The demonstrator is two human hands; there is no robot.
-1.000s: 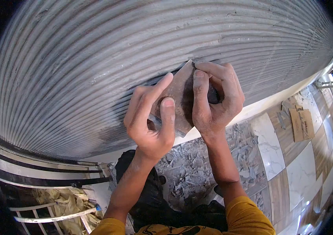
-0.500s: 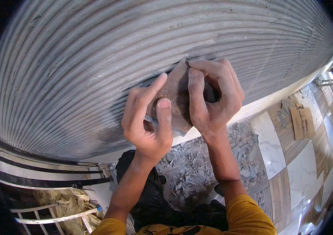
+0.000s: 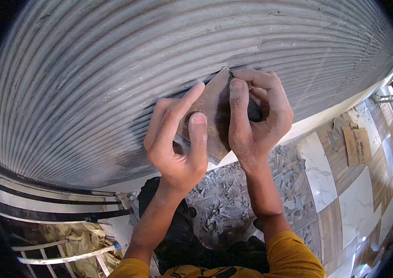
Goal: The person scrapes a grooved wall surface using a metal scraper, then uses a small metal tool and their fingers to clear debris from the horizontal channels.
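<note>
Between my two hands is a dusty brown flat plate (image 3: 215, 116) with a pointed upper corner, close to the grey ridged wall surface (image 3: 159, 60). My left hand (image 3: 178, 139) grips the plate's left side, thumb on its face and index finger along its edge. My right hand (image 3: 261, 116) is closed at its right side, with thumb and index finger together near the top corner. A dark rounded thing (image 3: 254, 111) shows inside the curl of my right fingers; what it is cannot be made out.
Grey flakes and debris (image 3: 219, 199) cover the floor below. A cardboard piece (image 3: 357, 146) lies on the patterned tiles (image 3: 356, 194) at the right. White metal rails (image 3: 67, 259) and crumpled yellowish material (image 3: 87, 241) are at the lower left.
Both hands and the plate have shifted slightly to the right along the ridged surface. My hold on the plate looks the same.
</note>
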